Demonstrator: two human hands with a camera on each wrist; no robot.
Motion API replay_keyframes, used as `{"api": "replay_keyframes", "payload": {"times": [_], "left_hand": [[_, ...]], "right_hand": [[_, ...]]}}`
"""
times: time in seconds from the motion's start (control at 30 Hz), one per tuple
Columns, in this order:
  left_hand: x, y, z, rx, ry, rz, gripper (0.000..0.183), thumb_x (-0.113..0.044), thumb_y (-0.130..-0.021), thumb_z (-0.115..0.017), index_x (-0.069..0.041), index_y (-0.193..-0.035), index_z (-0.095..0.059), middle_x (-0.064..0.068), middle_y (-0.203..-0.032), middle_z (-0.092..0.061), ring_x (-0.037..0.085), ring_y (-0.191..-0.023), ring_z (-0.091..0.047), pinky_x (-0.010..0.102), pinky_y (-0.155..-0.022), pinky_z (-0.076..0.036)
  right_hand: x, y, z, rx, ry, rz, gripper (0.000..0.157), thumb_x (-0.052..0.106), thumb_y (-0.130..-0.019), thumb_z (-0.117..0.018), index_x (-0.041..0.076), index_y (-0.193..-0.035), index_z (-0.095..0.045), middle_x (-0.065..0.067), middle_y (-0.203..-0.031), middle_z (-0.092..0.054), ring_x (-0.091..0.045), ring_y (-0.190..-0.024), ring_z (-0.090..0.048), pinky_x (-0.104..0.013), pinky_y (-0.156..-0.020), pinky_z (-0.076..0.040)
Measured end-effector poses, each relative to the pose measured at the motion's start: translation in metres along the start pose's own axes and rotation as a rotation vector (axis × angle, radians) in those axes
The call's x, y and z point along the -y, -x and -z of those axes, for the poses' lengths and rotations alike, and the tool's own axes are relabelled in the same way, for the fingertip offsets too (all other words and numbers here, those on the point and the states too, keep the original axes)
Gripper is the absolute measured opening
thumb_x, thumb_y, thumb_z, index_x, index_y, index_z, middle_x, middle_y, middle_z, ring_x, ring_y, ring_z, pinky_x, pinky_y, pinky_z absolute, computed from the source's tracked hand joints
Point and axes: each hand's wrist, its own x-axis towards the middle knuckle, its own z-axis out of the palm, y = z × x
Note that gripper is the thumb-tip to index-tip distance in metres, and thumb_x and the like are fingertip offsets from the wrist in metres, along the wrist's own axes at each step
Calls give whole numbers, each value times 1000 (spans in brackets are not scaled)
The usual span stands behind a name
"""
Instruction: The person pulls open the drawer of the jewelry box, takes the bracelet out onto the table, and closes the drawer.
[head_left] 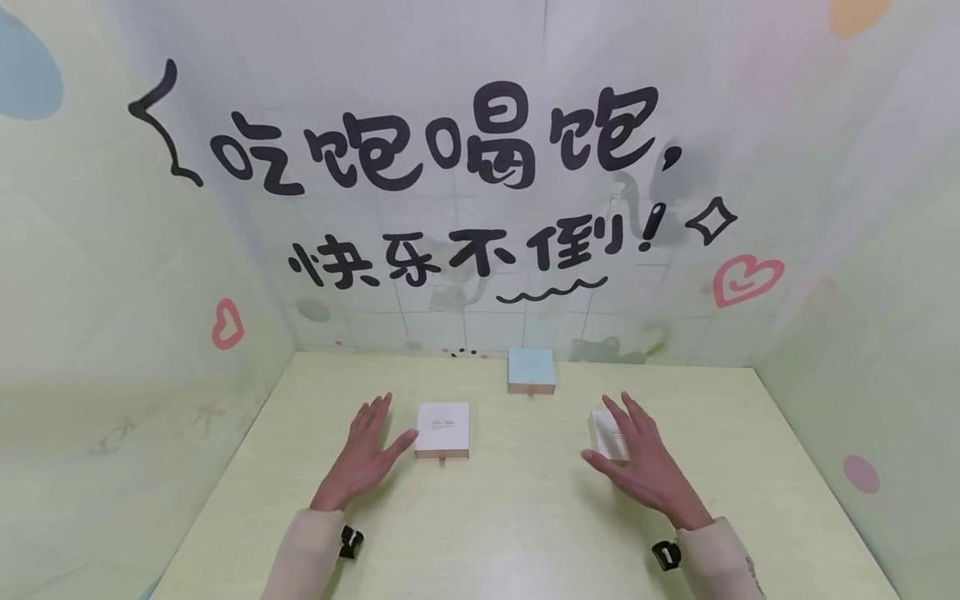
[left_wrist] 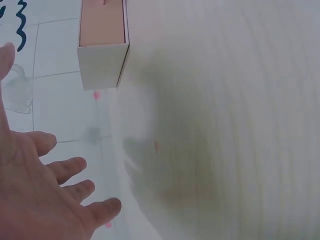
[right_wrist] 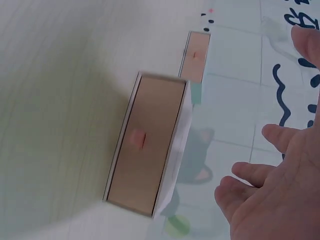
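Note:
My left hand [head_left: 363, 458] is spread, palm down, just left of a white box [head_left: 442, 427] with small dark print on its lid; the thumb tip comes right up to the box's edge in the head view. Over on the right, my right hand [head_left: 641, 458] hovers with fingers spread, partly covering a second white box [head_left: 607, 433]. From the right wrist that box [right_wrist: 145, 145] shows a pinkish-brown drawer front with a small pull tab. A light blue box [head_left: 531, 368] of the same make lies at the back between the hands. Neither hand grips anything.
The pale wooden table [head_left: 510, 517] is walled in by printed cloth panels on the left, right and back. Large black lettering and pink hearts mark the back panel [head_left: 480, 325]. A black camera strap sits on each wrist beside the light sleeves [head_left: 303, 550].

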Motion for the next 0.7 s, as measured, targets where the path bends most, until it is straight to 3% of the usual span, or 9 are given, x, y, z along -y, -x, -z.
{"api": "replay_keyframes", "payload": {"times": [0.2,0.5,0.7], "left_hand": [[1,-8,-2,20,76,3,91,-66,-99,-50,-16,-166,-13,19,-171,-13,43,-158,-8,72,-119,-18],[-1,-22,-6,19,146,20,90,-66,-96,-55,-17,-164,-23,20,-167,-29,45,-155,-23,66,-122,-21],[0,-30,-12,35,284,58,87,-62,-95,-60,-15,-162,-31,16,-162,-40,40,-151,-34,57,-121,-31]], "right_hand": [[16,-4,-11,47,-65,-1,91,61,-91,-68,24,-163,-26,-16,-170,-18,-46,-153,-24,-73,-106,-38],[35,-9,-28,90,-158,25,83,52,-94,-69,17,-161,-34,-19,-166,-31,-45,-152,-31,-69,-114,-33],[42,-11,-44,131,-233,12,81,52,-93,-70,18,-159,-37,-13,-163,-39,-39,-150,-37,-62,-117,-34]]}}
